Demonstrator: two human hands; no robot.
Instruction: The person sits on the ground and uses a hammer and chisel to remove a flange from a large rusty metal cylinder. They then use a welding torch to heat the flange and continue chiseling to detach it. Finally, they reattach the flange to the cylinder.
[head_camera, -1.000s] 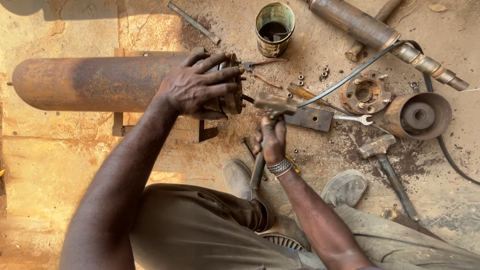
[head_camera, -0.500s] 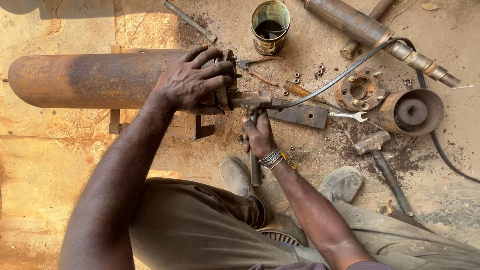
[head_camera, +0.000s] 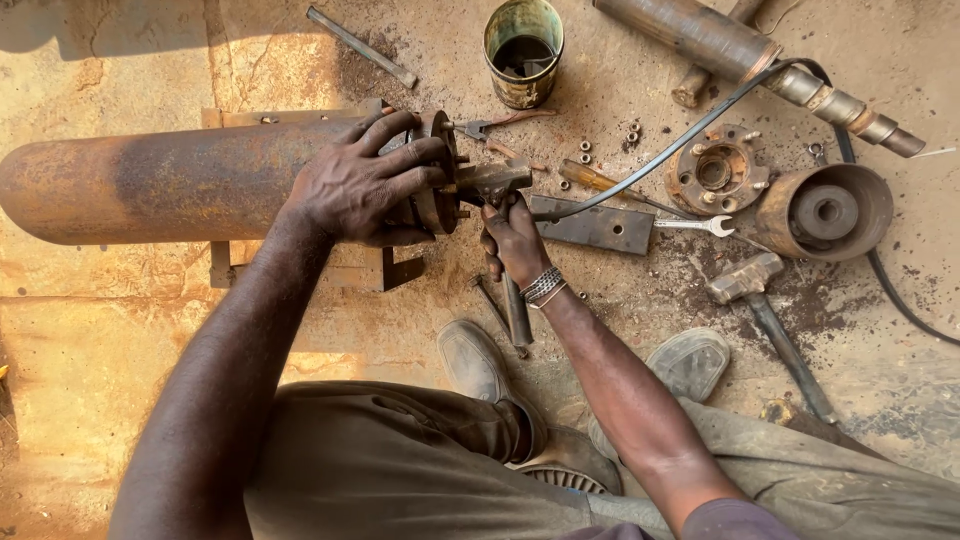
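A long rusty steel cylinder (head_camera: 150, 180) lies across the dusty ground on a metal frame. My left hand (head_camera: 365, 185) grips its right end, fingers spread over a round flange (head_camera: 440, 185). My right hand (head_camera: 518, 238) is closed around the handle of a hammer (head_camera: 500, 180), whose rusty head is right against the flange's face. The handle runs down past my wrist, which wears a bracelet.
A dirty tin can (head_camera: 523, 50) stands at the top. To the right lie a flat steel plate (head_camera: 593, 225), a spanner (head_camera: 690, 225), a wheel hub (head_camera: 718, 172), a round drum (head_camera: 825, 212), a second hammer (head_camera: 765, 310), a black cable (head_camera: 680, 140), a pipe (head_camera: 740, 50) and loose nuts.
The hammer head has swung left from the steel plate to the flange at the cylinder's end. My left hand has kept its grip there.
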